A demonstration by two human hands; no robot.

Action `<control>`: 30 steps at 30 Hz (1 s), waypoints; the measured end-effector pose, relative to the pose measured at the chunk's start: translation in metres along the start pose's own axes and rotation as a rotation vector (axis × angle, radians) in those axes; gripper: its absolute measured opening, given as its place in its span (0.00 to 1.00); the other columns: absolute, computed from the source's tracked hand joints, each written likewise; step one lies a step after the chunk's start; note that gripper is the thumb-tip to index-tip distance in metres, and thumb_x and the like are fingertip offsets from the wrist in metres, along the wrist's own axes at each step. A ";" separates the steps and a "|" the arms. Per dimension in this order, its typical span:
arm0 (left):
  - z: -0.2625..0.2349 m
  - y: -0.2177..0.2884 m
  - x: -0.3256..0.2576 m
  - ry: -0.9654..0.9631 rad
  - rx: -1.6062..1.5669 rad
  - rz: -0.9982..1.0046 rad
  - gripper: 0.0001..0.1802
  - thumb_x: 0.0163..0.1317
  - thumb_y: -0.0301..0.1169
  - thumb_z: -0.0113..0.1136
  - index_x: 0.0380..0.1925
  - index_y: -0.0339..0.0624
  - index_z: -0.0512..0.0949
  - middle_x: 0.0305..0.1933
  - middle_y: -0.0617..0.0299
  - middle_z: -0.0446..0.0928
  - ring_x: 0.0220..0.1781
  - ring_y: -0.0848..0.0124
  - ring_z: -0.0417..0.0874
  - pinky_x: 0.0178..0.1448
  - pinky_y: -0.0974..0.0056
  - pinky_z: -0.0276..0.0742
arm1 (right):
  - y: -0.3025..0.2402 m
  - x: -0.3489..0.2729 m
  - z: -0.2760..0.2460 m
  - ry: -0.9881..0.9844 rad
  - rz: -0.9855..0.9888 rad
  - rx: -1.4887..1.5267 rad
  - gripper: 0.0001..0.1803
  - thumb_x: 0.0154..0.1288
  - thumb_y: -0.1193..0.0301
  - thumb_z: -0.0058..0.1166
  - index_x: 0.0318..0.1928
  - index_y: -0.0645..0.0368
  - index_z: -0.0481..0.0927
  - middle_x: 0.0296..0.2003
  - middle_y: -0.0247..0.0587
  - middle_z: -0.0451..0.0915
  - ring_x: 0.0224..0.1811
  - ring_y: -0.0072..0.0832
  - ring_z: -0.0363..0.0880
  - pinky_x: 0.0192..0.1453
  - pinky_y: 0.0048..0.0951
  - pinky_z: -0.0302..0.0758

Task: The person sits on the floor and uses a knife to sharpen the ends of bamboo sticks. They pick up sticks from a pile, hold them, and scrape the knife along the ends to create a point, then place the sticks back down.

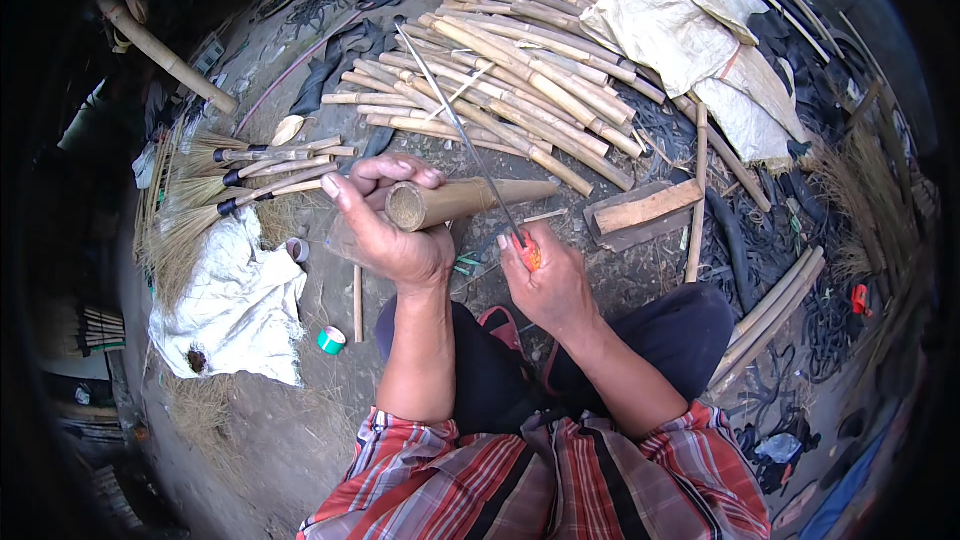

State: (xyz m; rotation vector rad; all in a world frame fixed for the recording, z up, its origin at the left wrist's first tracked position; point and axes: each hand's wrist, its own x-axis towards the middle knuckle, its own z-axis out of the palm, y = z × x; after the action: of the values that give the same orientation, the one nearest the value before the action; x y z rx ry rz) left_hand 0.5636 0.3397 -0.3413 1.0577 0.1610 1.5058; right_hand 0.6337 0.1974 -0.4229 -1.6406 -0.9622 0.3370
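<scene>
My left hand [390,225] is turned palm up, its fingers curled round a thick bamboo piece [460,202]. The round end of that piece faces left, and its tapered end points right. In my right hand [548,280], closed in a fist, is a long thin metal tool [455,115] with a red-orange handle [527,251]. Its dark, narrow shaft slants up and left, crossing in front of the bamboo piece. Whether the shaft touches the bamboo I cannot tell.
Cut bamboo sticks [520,70] lie piled ahead, with a pale sack [690,40] over their right side. Bristle brooms [210,200] and a white sack [235,290] lie left, near a green tape roll [331,340]. A wooden block [648,208] stands right.
</scene>
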 end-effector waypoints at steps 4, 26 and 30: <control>-0.009 -0.008 -0.002 -0.028 0.074 0.139 0.27 0.81 0.55 0.36 0.34 0.44 0.71 0.26 0.57 0.72 0.31 0.67 0.73 0.44 0.61 0.73 | 0.033 0.008 0.008 0.039 0.253 -0.274 0.13 0.71 0.64 0.59 0.42 0.63 0.79 0.26 0.53 0.83 0.30 0.53 0.85 0.34 0.45 0.77; -0.001 -0.007 0.001 -0.029 0.094 0.105 0.29 0.81 0.55 0.33 0.32 0.44 0.69 0.23 0.56 0.71 0.26 0.67 0.73 0.32 0.64 0.76 | -0.013 0.010 -0.010 0.068 -0.094 0.087 0.14 0.72 0.64 0.60 0.36 0.63 0.78 0.20 0.48 0.79 0.22 0.44 0.81 0.31 0.41 0.74; -0.003 -0.004 -0.002 -0.003 0.129 0.086 0.26 0.82 0.50 0.32 0.30 0.44 0.67 0.22 0.55 0.70 0.25 0.67 0.73 0.32 0.63 0.77 | -0.003 0.013 -0.008 -0.078 0.336 -0.161 0.14 0.72 0.64 0.60 0.36 0.64 0.78 0.20 0.47 0.78 0.21 0.39 0.79 0.29 0.40 0.72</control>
State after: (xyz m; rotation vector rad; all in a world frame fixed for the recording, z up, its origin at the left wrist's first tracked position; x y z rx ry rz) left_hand 0.5642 0.3408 -0.3463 1.1827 0.2152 1.5874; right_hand 0.6459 0.2018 -0.4143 -1.9531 -0.7840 0.5658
